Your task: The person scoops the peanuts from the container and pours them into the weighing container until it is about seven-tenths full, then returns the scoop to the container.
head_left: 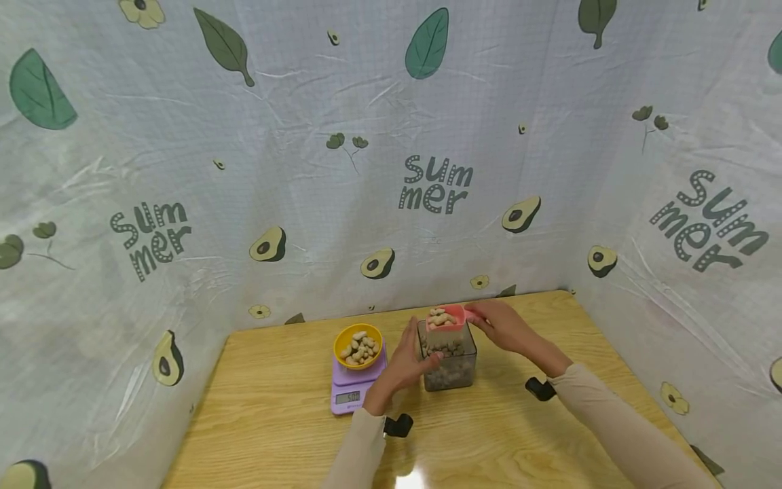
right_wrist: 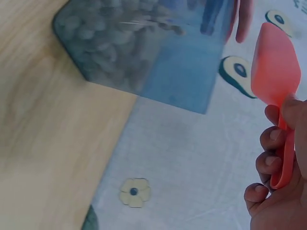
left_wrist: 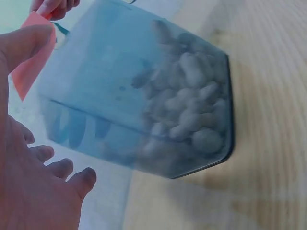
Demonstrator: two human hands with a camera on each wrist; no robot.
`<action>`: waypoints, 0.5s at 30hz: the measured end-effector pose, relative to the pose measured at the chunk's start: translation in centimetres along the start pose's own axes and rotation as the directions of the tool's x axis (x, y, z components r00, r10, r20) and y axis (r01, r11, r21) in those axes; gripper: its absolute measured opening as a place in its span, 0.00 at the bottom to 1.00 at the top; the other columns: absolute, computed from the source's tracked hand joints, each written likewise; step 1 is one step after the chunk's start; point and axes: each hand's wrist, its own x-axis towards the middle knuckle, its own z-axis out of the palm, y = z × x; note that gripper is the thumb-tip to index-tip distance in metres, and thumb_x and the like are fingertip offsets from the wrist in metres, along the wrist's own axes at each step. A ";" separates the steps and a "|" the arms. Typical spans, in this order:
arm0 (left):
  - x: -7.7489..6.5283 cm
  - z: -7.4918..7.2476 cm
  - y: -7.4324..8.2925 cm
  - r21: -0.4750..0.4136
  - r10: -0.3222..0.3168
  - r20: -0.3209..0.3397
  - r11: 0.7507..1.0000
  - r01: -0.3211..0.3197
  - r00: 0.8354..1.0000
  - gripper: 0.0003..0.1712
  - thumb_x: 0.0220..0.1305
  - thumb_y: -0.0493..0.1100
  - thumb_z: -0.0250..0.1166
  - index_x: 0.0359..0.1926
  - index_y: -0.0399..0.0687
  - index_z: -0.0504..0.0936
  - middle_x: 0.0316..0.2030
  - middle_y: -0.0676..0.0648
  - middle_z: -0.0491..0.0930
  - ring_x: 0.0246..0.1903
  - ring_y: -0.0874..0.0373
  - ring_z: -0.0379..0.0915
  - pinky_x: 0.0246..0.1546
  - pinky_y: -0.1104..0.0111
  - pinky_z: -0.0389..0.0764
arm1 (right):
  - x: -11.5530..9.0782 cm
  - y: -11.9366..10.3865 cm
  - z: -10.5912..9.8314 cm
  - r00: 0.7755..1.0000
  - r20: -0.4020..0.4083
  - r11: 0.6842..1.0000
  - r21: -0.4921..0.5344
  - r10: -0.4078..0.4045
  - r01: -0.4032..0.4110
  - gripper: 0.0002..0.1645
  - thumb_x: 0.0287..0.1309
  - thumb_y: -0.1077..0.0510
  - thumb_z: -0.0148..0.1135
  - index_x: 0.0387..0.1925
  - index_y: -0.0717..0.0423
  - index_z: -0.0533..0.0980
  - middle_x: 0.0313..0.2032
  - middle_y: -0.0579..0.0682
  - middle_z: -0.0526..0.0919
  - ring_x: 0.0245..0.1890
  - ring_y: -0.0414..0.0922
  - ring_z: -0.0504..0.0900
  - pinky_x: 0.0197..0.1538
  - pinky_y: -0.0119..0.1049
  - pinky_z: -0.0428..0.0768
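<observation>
My right hand grips a pink scoop by its handle, fingers curled round it. Peanuts lie in the scoop, which is above the top of a clear grey, square container. Through the container's walls, more peanuts show in its lower part. At the container's left side is my left hand, its fingers spread and its thumb reaching across the front. In the left wrist view, that thumb overlaps the scoop; whether they touch I cannot tell.
To the left stands a purple kitchen scale with a lit display. A yellow bowl of peanuts sits on it. The wooden table meets a patterned white sheet at the back and sides.
</observation>
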 end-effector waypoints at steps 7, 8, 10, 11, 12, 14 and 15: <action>-0.8 -2.6 0.8 0.010 0.001 -0.097 1.000 0.000 0.995 0.60 0.61 0.69 0.61 0.79 0.55 0.36 0.79 0.40 0.39 0.76 0.37 0.44 0.69 0.39 0.58 | 1.3 -0.9 -0.9 0.999 -0.018 0.999 0.021 -0.035 0.035 0.14 0.69 0.53 0.56 0.51 0.52 0.80 0.43 0.48 0.86 0.39 0.45 0.82 0.43 0.45 0.78; -1.0 -2.9 0.9 0.009 -0.004 -0.105 1.000 0.005 0.994 0.59 0.61 0.68 0.61 0.79 0.57 0.35 0.79 0.42 0.39 0.76 0.38 0.43 0.70 0.39 0.56 | 1.6 -1.0 -1.0 0.999 -0.014 0.999 0.015 -0.037 0.037 0.14 0.69 0.52 0.56 0.51 0.52 0.80 0.43 0.48 0.86 0.39 0.44 0.82 0.43 0.44 0.78; -1.3 -3.6 1.1 0.004 -0.007 -0.123 1.000 0.007 0.992 0.57 0.63 0.64 0.62 0.79 0.58 0.36 0.79 0.44 0.38 0.77 0.40 0.41 0.71 0.39 0.55 | 2.0 -1.4 -1.2 0.999 -0.007 0.999 0.013 -0.039 0.039 0.15 0.70 0.52 0.55 0.51 0.52 0.79 0.42 0.48 0.85 0.38 0.44 0.81 0.42 0.43 0.78; -1.5 -3.9 1.2 0.012 -0.006 -0.131 1.000 0.008 0.991 0.57 0.63 0.63 0.62 0.79 0.58 0.36 0.79 0.45 0.38 0.77 0.41 0.40 0.71 0.39 0.54 | 2.3 -1.5 -1.3 0.999 -0.005 0.999 0.013 -0.042 0.042 0.15 0.70 0.52 0.55 0.51 0.53 0.79 0.42 0.49 0.85 0.37 0.44 0.81 0.41 0.42 0.78; -1.6 -4.2 1.2 0.017 -0.006 -0.138 1.000 0.008 0.990 0.56 0.64 0.62 0.62 0.79 0.59 0.35 0.79 0.46 0.37 0.77 0.42 0.38 0.71 0.40 0.54 | 2.5 -1.7 -1.4 0.999 -0.007 0.999 0.011 -0.048 0.048 0.15 0.70 0.52 0.55 0.51 0.53 0.79 0.42 0.49 0.85 0.37 0.44 0.81 0.41 0.43 0.78; -1.9 -4.8 1.3 0.019 0.016 -0.155 1.000 -0.013 0.988 0.55 0.65 0.59 0.63 0.79 0.58 0.36 0.79 0.47 0.37 0.78 0.43 0.37 0.72 0.40 0.53 | 2.9 -2.0 -1.5 0.999 -0.012 0.998 0.013 -0.053 0.053 0.15 0.69 0.54 0.55 0.52 0.54 0.79 0.41 0.50 0.85 0.37 0.45 0.80 0.41 0.43 0.77; -2.1 -5.1 1.3 0.025 0.028 -0.166 0.999 -0.024 0.986 0.55 0.65 0.58 0.63 0.79 0.57 0.36 0.79 0.47 0.37 0.78 0.43 0.37 0.72 0.40 0.53 | 3.2 -2.1 -1.6 0.998 -0.014 0.998 0.015 -0.053 0.053 0.14 0.69 0.54 0.56 0.51 0.55 0.79 0.41 0.50 0.85 0.37 0.45 0.81 0.41 0.43 0.77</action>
